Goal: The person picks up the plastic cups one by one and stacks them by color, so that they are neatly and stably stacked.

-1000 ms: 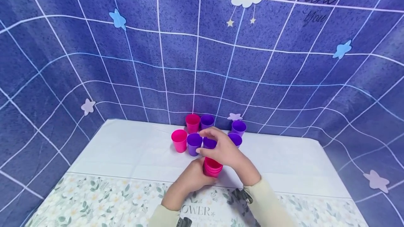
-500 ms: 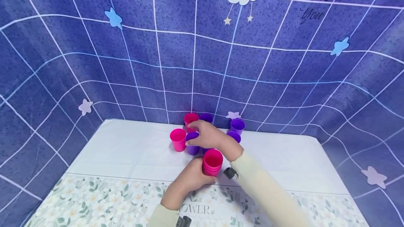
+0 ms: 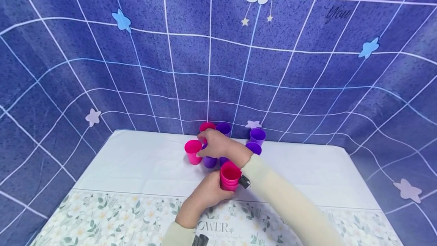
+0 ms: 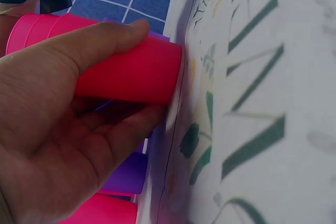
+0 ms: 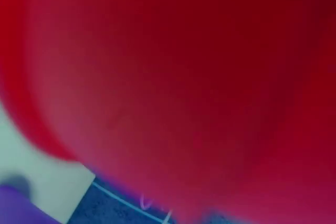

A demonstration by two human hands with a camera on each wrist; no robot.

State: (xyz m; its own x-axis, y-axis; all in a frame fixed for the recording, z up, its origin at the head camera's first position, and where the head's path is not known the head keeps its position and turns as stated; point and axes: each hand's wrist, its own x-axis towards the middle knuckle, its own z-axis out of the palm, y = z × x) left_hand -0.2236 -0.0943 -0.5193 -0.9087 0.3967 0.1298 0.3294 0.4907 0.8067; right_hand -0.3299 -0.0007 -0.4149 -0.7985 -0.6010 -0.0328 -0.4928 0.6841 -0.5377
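My left hand grips a stack of nested pink cups near the front of the white cloth. In the left wrist view, the thumb lies along the outer pink cup, with the fingers curled beneath. My right hand reaches across the group with thumb and fingers spread, fingertips right at the rim of the leftmost pink cup. Under that hand stands a purple cup, partly hidden. Blurred pink cup surface fills most of the right wrist view.
Behind the right hand stand another pink cup and a purple cup. Two purple cups stand to the right, and another purple cup is mostly covered by the right arm. A blue gridded curtain rises behind the table.
My right hand has moved left, from above the purple cups beside the stack to the leftmost pink cup. The left hand keeps its hold on the pink stack.
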